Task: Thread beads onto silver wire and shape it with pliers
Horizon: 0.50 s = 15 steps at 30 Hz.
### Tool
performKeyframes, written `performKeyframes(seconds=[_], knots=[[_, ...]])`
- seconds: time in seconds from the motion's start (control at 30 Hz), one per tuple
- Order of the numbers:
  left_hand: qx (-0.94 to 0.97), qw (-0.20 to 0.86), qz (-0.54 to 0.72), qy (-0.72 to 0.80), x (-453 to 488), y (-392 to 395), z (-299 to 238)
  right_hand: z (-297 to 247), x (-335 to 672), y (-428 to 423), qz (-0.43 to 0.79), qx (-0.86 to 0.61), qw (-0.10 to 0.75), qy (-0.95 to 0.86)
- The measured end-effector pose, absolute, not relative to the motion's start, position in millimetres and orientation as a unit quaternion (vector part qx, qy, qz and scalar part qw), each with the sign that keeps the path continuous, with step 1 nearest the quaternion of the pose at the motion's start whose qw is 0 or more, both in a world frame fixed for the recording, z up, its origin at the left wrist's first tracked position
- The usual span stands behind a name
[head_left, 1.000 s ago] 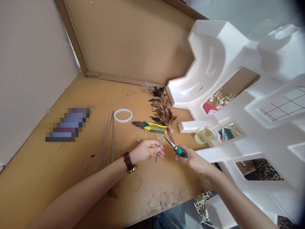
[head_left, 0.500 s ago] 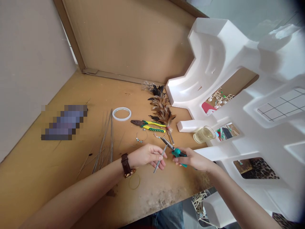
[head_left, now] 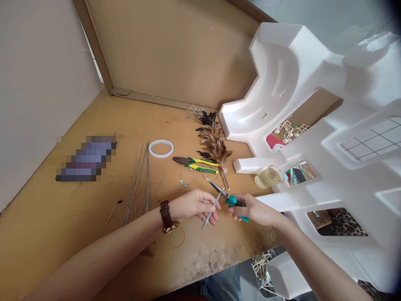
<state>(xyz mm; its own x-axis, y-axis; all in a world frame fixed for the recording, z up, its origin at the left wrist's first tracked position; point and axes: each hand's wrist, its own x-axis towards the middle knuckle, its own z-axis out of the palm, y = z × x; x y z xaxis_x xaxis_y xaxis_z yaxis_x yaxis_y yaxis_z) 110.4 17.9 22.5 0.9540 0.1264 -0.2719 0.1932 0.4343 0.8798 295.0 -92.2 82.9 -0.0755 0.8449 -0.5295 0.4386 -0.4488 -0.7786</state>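
Observation:
My left hand (head_left: 197, 205) is closed on a thin grey metal rod (head_left: 206, 220), which slants up to the right between thumb and fingers. Wrapped around the teal handles of a pair of long-nose pliers (head_left: 232, 201) is my right hand (head_left: 255, 211). The plier jaws cross the rod's upper end; whether they grip anything there I cannot tell. Just beyond the hands lie a beaded wire bracelet (head_left: 184, 184), another beaded piece (head_left: 206, 177) partly behind the plier tips, and pliers with yellow-green handles (head_left: 203, 168).
A feather bundle (head_left: 214, 140) lies beyond the tools, beside a white tape roll (head_left: 161, 155). Long thin wires (head_left: 146, 179) lie left. A glass of yellowish liquid (head_left: 268, 177) stands by the white moulded foam (head_left: 272, 83) on the right. A blurred rectangular object (head_left: 87, 159) lies far left.
The long-nose pliers have shifted slightly against the rod, and their handles look a little farther apart. Both hands keep their holds. The whole view has moved very slightly.

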Motion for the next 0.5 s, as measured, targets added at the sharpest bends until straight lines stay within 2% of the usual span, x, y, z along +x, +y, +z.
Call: performKeyframes(seconds=[0.23, 0.5], knots=[[0.537, 0.832, -0.026, 0.14, 109.4, 20.1, 20.8, 79.1, 293.3, -95.0, 0.498, -0.688, 0.16, -0.503], [0.559, 0.817, -0.044, 0.135, 110.4, 19.4, 19.7, 72.6, 290.4, -95.0, 0.367, -0.739, 0.087, -0.558]])
